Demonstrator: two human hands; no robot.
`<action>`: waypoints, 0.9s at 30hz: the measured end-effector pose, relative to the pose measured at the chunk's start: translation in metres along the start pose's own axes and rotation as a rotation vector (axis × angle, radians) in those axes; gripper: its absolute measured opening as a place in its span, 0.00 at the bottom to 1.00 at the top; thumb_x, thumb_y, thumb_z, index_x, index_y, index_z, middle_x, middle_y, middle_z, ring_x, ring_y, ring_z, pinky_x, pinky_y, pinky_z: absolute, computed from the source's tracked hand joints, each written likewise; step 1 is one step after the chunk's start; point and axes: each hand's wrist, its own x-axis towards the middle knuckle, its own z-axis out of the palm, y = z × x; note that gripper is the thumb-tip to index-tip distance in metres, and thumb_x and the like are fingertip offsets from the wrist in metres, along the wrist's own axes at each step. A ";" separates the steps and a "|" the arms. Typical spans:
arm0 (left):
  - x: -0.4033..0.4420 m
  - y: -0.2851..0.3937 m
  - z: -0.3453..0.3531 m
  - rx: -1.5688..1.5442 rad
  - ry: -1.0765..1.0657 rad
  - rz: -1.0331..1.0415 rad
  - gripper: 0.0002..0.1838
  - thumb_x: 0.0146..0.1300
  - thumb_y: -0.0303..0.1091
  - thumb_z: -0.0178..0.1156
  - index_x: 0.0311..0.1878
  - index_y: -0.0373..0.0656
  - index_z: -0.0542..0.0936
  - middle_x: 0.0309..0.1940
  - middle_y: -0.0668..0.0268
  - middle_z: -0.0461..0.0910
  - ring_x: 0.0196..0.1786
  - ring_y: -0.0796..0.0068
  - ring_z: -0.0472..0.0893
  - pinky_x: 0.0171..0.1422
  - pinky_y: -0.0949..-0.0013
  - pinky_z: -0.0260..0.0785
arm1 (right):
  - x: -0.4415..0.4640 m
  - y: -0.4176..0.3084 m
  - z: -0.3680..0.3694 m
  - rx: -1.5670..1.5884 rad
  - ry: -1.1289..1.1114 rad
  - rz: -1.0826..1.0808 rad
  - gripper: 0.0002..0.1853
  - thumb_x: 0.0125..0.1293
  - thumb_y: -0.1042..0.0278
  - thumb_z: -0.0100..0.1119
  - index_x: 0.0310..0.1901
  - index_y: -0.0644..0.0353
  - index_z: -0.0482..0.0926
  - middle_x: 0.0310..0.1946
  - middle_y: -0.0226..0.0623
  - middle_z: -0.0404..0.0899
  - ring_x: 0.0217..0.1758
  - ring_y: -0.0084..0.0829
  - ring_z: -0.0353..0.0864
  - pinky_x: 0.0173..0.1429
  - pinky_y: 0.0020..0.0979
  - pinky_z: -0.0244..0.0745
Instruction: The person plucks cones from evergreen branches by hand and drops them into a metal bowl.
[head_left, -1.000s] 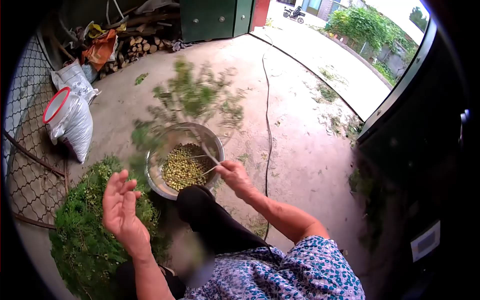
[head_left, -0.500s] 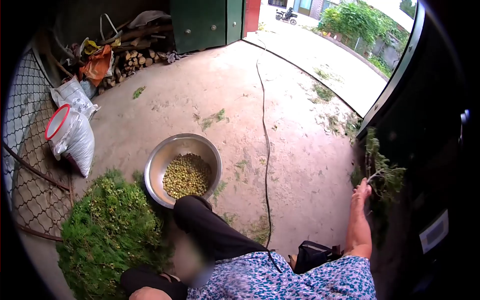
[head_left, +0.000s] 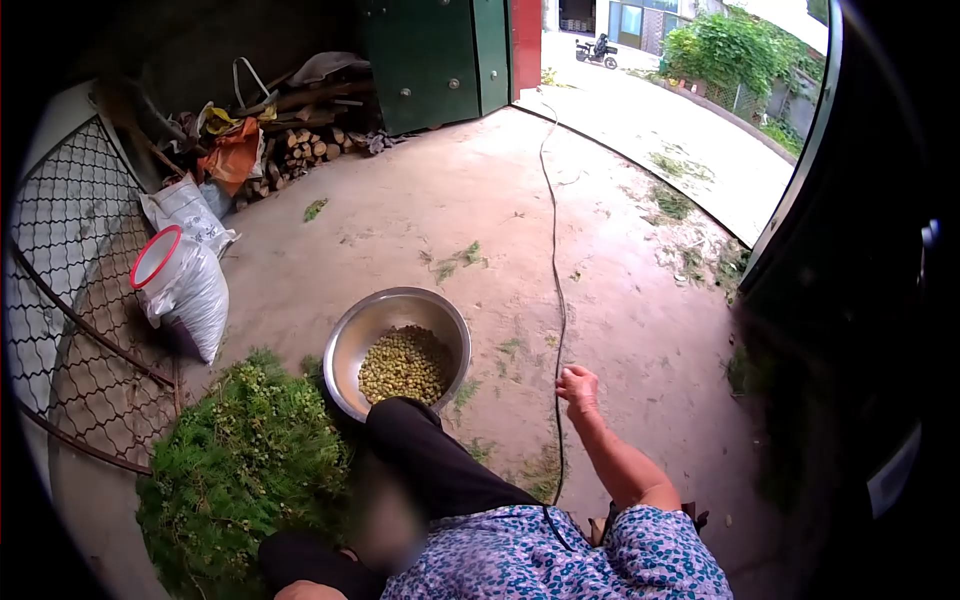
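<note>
My right hand (head_left: 578, 388) is over the floor beside the black cable (head_left: 553, 250), fingers curled together and nothing visible in them. Only a rounded bit of skin, apparently my left hand (head_left: 310, 591), shows at the bottom edge by my dark trouser leg; its fingers are out of sight. Nearest to it lies a large heap of green leafy branches (head_left: 235, 460) dotted with small pale fruits. A wide metal basin (head_left: 345, 345) stands in front of my knee, partly filled with small round yellow-green fruits (head_left: 405, 365).
White sacks (head_left: 195, 300), one with a red-rimmed opening, lean by a wire mesh panel (head_left: 80, 210) at left. Stacked firewood (head_left: 305, 150) lies behind. Green scraps (head_left: 460, 260) litter the floor. A doorway opens at upper right, with a dark door (head_left: 850, 250) beside it.
My right hand has let go of the leafy branch it held at far right and come back left, near the cable. The view has shifted slightly. The left side looks the same.
</note>
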 end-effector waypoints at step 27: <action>-0.051 -0.037 -0.085 0.401 0.011 0.048 0.29 0.60 0.30 0.47 0.64 0.35 0.54 0.56 0.56 0.67 0.61 0.61 0.64 0.66 0.51 0.47 | -0.252 0.049 0.383 -0.455 -1.367 -1.011 0.06 0.53 0.70 0.53 0.27 0.62 0.76 0.25 0.45 0.76 0.32 0.46 0.76 0.37 0.40 0.71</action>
